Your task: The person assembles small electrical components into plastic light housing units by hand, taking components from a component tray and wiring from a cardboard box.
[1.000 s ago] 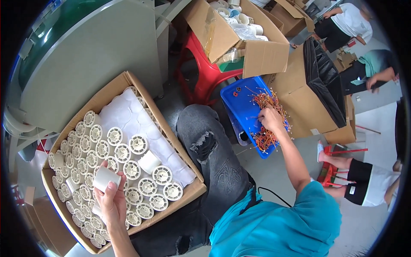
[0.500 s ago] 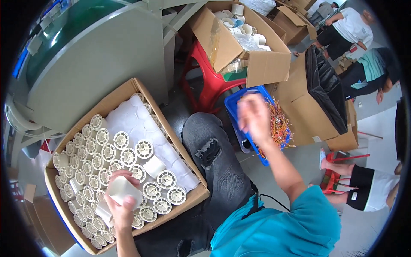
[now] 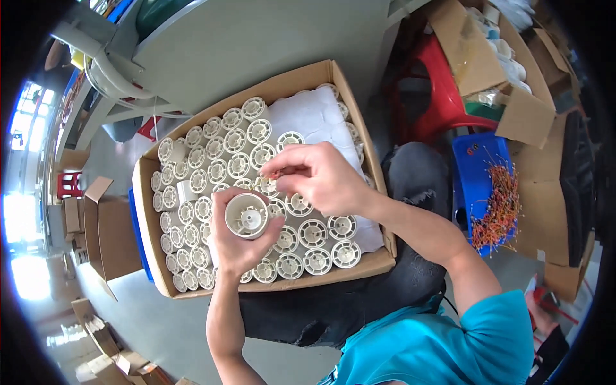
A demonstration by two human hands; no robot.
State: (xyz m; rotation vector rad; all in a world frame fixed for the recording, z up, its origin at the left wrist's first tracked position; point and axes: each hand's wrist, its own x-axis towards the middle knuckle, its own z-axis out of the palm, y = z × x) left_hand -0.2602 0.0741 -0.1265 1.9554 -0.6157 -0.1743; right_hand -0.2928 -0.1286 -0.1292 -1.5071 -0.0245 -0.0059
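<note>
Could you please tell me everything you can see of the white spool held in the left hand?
The white spool is a round, cream-white piece that looks like plastic, with a circular flange, a ribbed inner ring and a raised hub at its centre. The left hand cups it from below, open face turned up toward the camera, above the cardboard box of matching spools. The right hand hovers just beside its upper edge, fingertips pinched together.

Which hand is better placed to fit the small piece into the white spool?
Right. The right hand pinches a small thin piece just above the white spool, fingertips pointing toward its open top. The left hand is wrapped around the spool, holding it over the cardboard box.
</note>
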